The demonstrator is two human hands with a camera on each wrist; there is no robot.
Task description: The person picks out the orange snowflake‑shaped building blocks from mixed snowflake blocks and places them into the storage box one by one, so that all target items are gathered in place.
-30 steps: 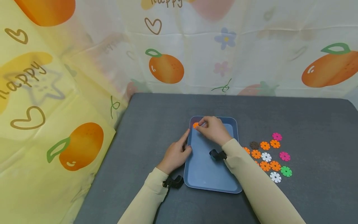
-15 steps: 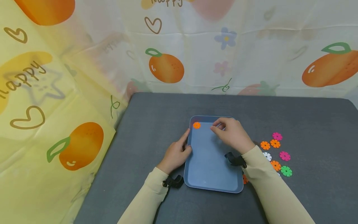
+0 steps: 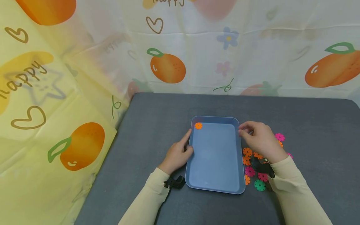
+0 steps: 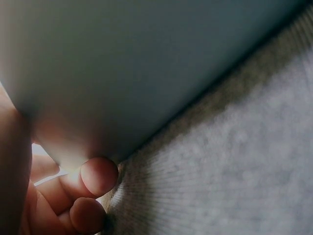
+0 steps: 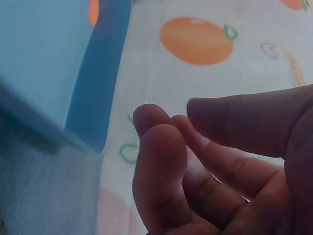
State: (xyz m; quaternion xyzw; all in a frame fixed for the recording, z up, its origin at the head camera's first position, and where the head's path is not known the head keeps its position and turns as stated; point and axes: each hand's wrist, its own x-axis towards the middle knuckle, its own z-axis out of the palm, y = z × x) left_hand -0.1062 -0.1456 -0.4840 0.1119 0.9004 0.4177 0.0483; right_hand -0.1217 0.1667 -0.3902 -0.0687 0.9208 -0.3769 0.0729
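Observation:
A blue rectangular tray (image 3: 215, 159) lies on the dark table. One orange notched, flower-like disc (image 3: 198, 125) rests in its far left corner. My left hand (image 3: 175, 156) holds the tray's left side, index finger stretched along the rim; in the left wrist view curled fingertips (image 4: 99, 176) lie against the tray's wall. Just past the tray's right edge hovers my right hand (image 3: 261, 140). Its fingers are loosely bent, and the right wrist view shows a gap between thumb (image 5: 234, 120) and fingertips with nothing in it.
Several loose notched discs lie right of the tray, among them an orange disc (image 3: 247, 152), a magenta disc (image 3: 249, 171) and a green disc (image 3: 259, 185). My right hand and sleeve cover some. A fruit-print curtain (image 3: 197, 47) hangs behind the table.
My right hand has let go of the orange disc in the tray's corner and moved right, out beyond the tray's right edge. My left hand has stayed on the tray.

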